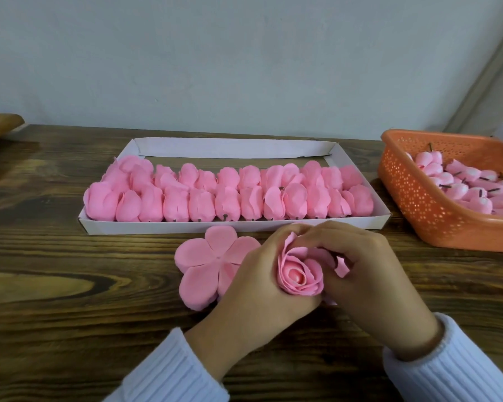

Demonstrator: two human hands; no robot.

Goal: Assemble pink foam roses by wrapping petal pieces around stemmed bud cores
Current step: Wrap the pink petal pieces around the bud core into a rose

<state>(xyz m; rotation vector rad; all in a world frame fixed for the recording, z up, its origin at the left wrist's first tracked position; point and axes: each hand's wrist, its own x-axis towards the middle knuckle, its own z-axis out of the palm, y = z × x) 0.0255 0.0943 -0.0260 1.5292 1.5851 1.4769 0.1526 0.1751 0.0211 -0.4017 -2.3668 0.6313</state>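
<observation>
At the far left edge we see one corner of a smooth brown wooden board [1,126]. Beneath everything runs the desk [56,256], dark wood with bold, streaky grain and a pale knot.

Next comes one shallow white cardboard tray [230,226], rectangular, with low folded walls. It holds wrapped roses [201,206] of matte pink foam laid in two rows. We count about a dozen in each, though overlaps stop an exact tally. Short dark stems poke from the near row.

Just in front of the tray, one flat petal piece [209,256] lies on the desk. It is soft pink foam with five rounded lobes meeting at a small centre hole.

The left hand [253,285] overlaps that piece's right edge, and its fingers curl round the one rose [299,274] being built, cupping it from the left and below. The rose sits between both hands, just above the desk, its thin petals spiralling round a paler centre. The right hand [369,285] closes in from the right, fingertips pinching an outer petal at the rose's top. Two white ribbed sleeves [169,369] cover the wrists.

Far right stands one orange plastic basket [418,204], its walls perforated with small holes. It holds a heap of pink-and-white bud cores [459,181] on dark stems, too jumbled for us to count.
</observation>
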